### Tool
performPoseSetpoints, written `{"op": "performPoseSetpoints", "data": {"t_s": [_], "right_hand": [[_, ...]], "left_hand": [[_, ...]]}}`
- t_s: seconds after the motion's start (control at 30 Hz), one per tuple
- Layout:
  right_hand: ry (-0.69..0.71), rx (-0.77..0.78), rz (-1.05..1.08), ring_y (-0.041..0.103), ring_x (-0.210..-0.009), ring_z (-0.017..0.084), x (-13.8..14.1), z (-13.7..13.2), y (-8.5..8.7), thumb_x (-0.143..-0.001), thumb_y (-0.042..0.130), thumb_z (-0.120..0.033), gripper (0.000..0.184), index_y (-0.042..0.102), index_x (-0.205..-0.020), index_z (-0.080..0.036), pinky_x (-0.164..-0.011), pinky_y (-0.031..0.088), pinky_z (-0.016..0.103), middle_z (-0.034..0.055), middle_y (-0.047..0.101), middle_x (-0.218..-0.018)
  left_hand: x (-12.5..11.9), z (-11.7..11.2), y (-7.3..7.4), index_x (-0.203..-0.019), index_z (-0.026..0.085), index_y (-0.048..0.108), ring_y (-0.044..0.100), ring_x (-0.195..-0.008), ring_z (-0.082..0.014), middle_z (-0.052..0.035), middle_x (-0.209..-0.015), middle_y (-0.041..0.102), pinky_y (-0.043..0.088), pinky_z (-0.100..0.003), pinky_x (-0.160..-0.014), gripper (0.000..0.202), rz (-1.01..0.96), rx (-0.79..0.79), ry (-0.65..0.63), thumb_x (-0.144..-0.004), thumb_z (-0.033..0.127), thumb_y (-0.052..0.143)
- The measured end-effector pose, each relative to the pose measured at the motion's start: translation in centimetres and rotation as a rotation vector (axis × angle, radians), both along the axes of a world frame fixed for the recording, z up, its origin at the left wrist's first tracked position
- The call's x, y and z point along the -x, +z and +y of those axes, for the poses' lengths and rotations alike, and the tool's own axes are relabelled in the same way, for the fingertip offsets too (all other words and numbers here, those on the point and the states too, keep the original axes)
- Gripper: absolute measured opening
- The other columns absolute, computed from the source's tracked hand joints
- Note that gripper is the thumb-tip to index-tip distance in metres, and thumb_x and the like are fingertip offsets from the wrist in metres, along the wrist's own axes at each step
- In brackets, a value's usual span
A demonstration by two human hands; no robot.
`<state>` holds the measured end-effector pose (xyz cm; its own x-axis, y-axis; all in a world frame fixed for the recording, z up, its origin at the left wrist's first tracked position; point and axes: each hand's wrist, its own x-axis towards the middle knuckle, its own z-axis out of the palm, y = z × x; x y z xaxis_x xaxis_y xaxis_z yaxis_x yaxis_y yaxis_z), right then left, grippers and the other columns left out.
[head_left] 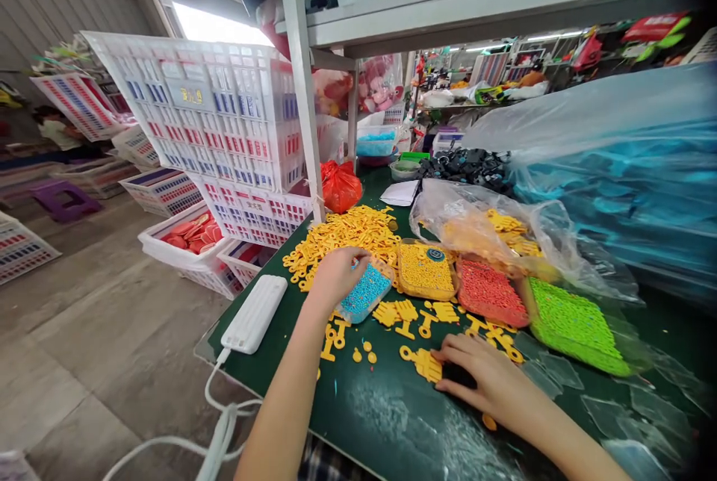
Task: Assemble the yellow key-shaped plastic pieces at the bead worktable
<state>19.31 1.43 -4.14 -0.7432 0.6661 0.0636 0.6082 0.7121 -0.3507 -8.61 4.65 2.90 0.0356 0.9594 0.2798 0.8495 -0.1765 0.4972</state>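
My left hand (337, 276) hangs over the near edge of a tray of small blue beads (367, 291). Its thumb and fingers are pinched together; whatever may be between the tips is too small to make out. On the table lies a yellow hand-shaped plastic piece (428, 366) with a ring at one end. The curled fingers and thumb of my right hand (485, 370) grip its right edge. Several more yellow pieces (406, 311) lie just behind it, and a few small yellow discs (368, 347) rest nearer the left hand.
Trays of yellow beads (426, 272), red beads (490, 291) and green beads (574, 324) stand in a row. Behind lies a heap of yellow pieces (350, 231). A white power strip (255, 314) sits at the left edge, beside a shelf post (302, 85) and stacked crates (218, 107).
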Motion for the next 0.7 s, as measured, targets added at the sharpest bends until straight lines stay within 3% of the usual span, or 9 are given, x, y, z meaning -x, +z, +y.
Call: {"op": "performPoseSetpoints", "data": {"t_s": [0.07,0.17,0.37,0.57,0.7], "right_hand": [[-0.005,-0.011,0.002,0.066,-0.093,0.026,-0.1,0.1,-0.4,-0.087,0.062,-0.039,0.020,0.068,-0.100,-0.025,-0.084,0.051,0.041,0.0081,0.068,-0.100],[-0.010,-0.017,0.002,0.066,-0.095,0.027,-0.2,0.1,-0.9,-0.086,0.062,-0.039,0.021,0.068,-0.102,-0.026,-0.087,0.050,0.042,0.0082,0.068,-0.101],[-0.026,0.008,-0.025,0.066,-0.094,0.026,0.1,-0.1,-0.5,-0.086,0.062,-0.035,0.018,0.067,-0.101,-0.024,-0.086,0.051,0.042,0.0068,0.067,-0.100],[-0.014,0.021,0.009,0.065,-0.092,0.025,0.1,-0.2,-0.1,-0.088,0.060,-0.034,0.017,0.066,-0.101,-0.024,-0.084,0.049,0.041,0.0074,0.067,-0.099],[-0.008,0.000,-0.013,0.064,-0.091,0.026,0.2,-0.4,-0.2,-0.090,0.059,-0.033,0.020,0.066,-0.104,-0.022,-0.082,0.048,0.041,0.0082,0.066,-0.097]], "left_hand": [[0.9,1.6,0.0,-0.095,0.019,0.075,0.068,-0.084,-0.0242,-0.0080,-0.094,0.076,0.052,-0.034,-0.076,0.024,0.097,0.083,0.001,-0.088,0.023,0.053],[0.3,2.6,-1.2,-0.089,0.019,0.076,0.068,-0.088,-0.0250,-0.0078,-0.095,0.075,0.051,-0.034,-0.079,0.019,0.157,0.124,-0.042,-0.084,0.021,0.058],[-1.4,1.9,-3.0,-0.106,0.018,0.073,0.054,-0.117,-0.0357,-0.0136,-0.118,0.067,0.040,-0.048,-0.100,0.029,0.242,0.155,-0.059,-0.085,0.036,0.063],[-0.9,2.2,-4.2,-0.104,0.021,0.072,0.048,-0.120,-0.0366,-0.0118,-0.116,0.063,0.035,-0.051,-0.102,0.032,0.265,0.177,-0.073,-0.084,0.044,0.064],[-0.8,2.3,-4.5,-0.097,0.022,0.073,0.048,-0.116,-0.0363,-0.0111,-0.110,0.063,0.034,-0.052,-0.100,0.025,0.240,0.172,-0.080,-0.083,0.042,0.065]]}}
